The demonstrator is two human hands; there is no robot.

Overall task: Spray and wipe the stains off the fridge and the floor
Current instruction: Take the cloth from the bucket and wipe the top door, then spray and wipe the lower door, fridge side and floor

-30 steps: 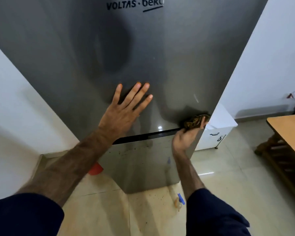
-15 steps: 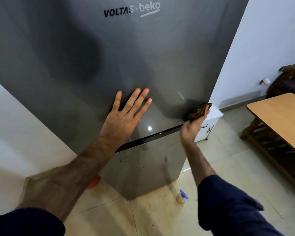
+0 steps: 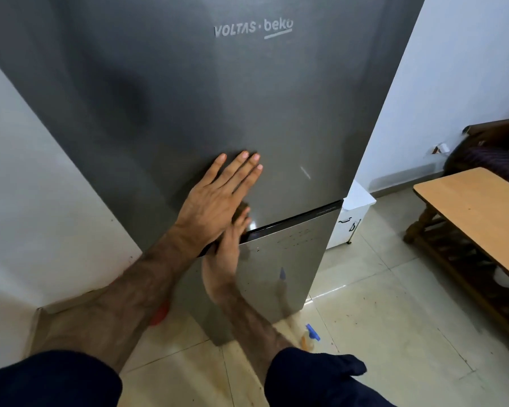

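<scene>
The grey fridge (image 3: pixel 188 98) fills the view. My left hand (image 3: pixel 218 198) presses flat on its upper door just above the door gap, fingers straight. Blurred and partly hidden beneath the left hand, my right hand (image 3: pixel 227 254) lies against the gap. A bit of the brown cloth (image 3: pixel 243 207) shows at its fingertips, pressed to the door. Small brown specks dot the lower door (image 3: pixel 291 242). On the speckled tile floor (image 3: pixel 394 333) by the fridge's front corner lies a spray bottle (image 3: pixel 309 337) with a blue trigger.
A white wall stands at the left, and a red object (image 3: pixel 159 315) shows behind my left forearm. A small white cabinet (image 3: pixel 354 214) sits right of the fridge. A wooden table (image 3: pixel 467 207) and a dark sofa (image 3: pixel 482 154) stand at the right.
My right hand has swept the cloth leftward along the door gap from the fridge's right edge to under my left hand. The left hand stays pressed on the door; the view shifted.
</scene>
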